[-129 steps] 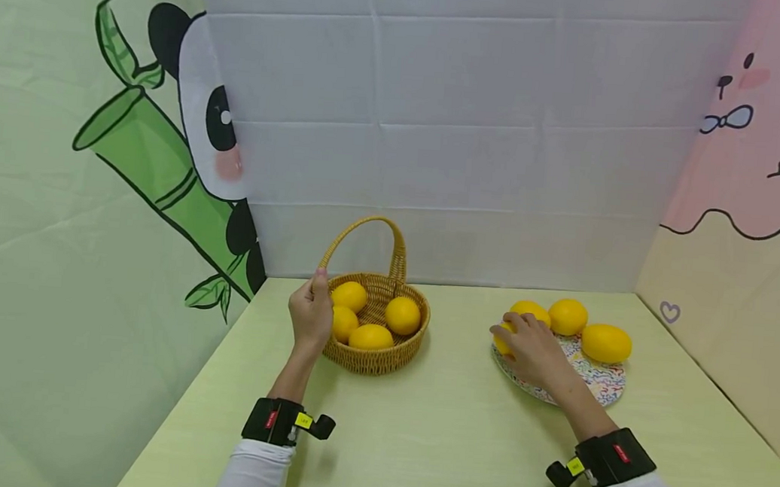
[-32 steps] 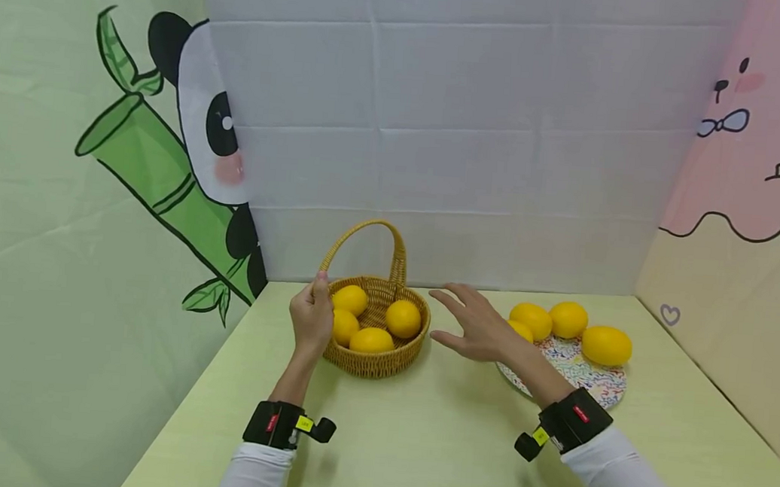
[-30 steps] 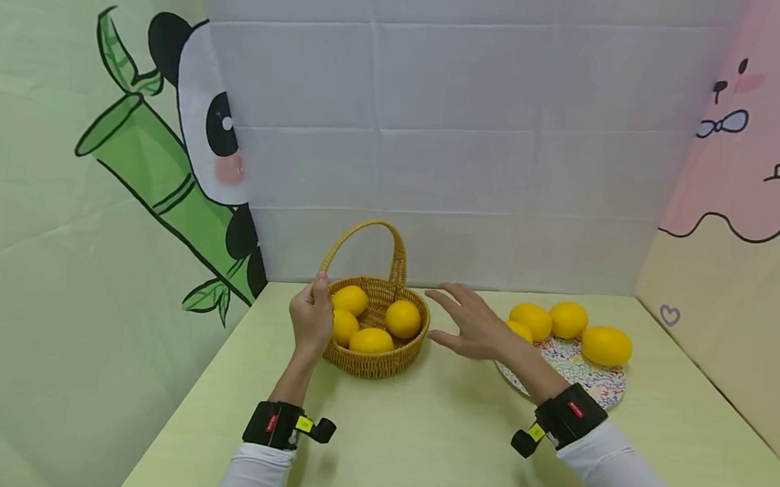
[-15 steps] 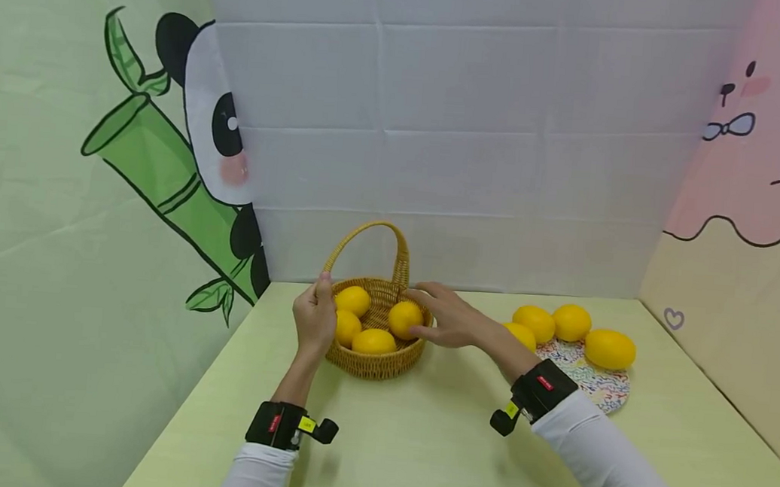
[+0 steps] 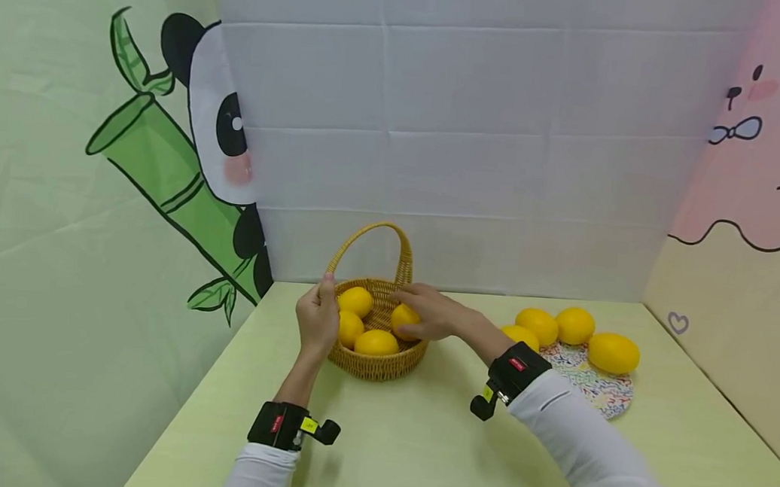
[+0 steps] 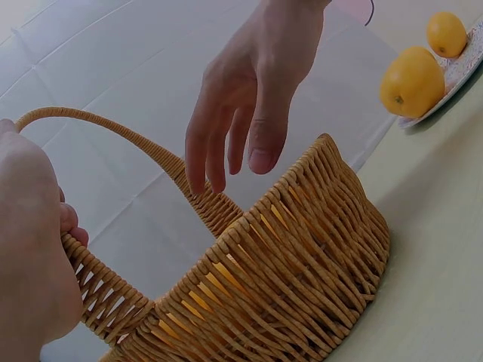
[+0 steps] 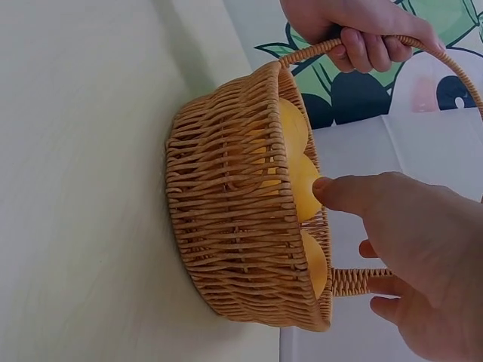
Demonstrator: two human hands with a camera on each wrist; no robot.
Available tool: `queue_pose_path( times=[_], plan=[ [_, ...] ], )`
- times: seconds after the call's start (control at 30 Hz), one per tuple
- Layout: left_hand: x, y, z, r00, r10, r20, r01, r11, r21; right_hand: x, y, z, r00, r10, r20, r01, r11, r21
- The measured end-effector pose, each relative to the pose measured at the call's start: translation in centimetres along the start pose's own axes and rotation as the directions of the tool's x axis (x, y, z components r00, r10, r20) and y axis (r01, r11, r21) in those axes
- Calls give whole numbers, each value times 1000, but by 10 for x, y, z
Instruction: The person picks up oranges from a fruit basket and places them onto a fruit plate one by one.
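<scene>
A wicker basket [image 5: 376, 366] stands on the table, with several yellow lemons [image 5: 376, 342] inside. My left hand [image 5: 317, 318] grips one side of its arched handle [image 5: 381, 225], fingers wrapped round it in the right wrist view. Over the basket's right side is my right hand [image 5: 431, 312], its loosely bent fingers pointing down and holding nothing. In the head view it partly covers the rightmost lemon [image 5: 403, 319] in the basket. The left wrist view has its thumb and fingertips above the rim [image 6: 260, 215].
To the right lies a plate [image 5: 600, 390] with a multicoloured pattern, and several lemons [image 5: 613, 353] sit on it. My right forearm crosses in front of its left side. A pale cloth wall [image 5: 463, 166] rises behind the table.
Earlier my right hand was at a lemon on the plate's left side. It has since moved left, its fingers empty, to over the basket. The left hand keeps its grip on the handle.
</scene>
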State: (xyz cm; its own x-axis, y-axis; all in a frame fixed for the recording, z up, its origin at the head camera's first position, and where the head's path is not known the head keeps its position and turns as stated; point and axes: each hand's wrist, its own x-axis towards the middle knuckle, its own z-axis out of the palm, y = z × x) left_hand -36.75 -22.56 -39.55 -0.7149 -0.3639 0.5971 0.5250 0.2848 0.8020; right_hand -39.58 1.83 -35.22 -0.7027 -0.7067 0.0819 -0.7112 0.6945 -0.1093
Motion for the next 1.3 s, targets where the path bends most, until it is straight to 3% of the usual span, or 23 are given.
queue_pose_path(
  times=[0.3, 0.5, 0.8, 1.03, 1.3],
  plan=[
    [-1, -1, 0, 1000, 11, 7, -11, 1000, -7, 23, -6, 3, 994, 36, 104, -35, 999, -7],
    [-1, 0, 1, 1000, 12, 8, -11, 1000, -6, 36, -9, 3, 976, 90, 196, -77, 994, -74],
    [-2, 1, 4, 1000, -5, 10, 5, 1000, 3, 47, -9, 8, 952, 141, 271, -111, 986, -122],
    [-2, 3, 5, 1000, -14, 11, 14, 1000, 1, 49, -6, 14, 942, 164, 294, -119, 979, -164],
    [0, 1, 3, 1000, 2, 2, -2, 1000, 22, 50, -4, 14, 953, 136, 269, -97, 983, -156]
  ],
)
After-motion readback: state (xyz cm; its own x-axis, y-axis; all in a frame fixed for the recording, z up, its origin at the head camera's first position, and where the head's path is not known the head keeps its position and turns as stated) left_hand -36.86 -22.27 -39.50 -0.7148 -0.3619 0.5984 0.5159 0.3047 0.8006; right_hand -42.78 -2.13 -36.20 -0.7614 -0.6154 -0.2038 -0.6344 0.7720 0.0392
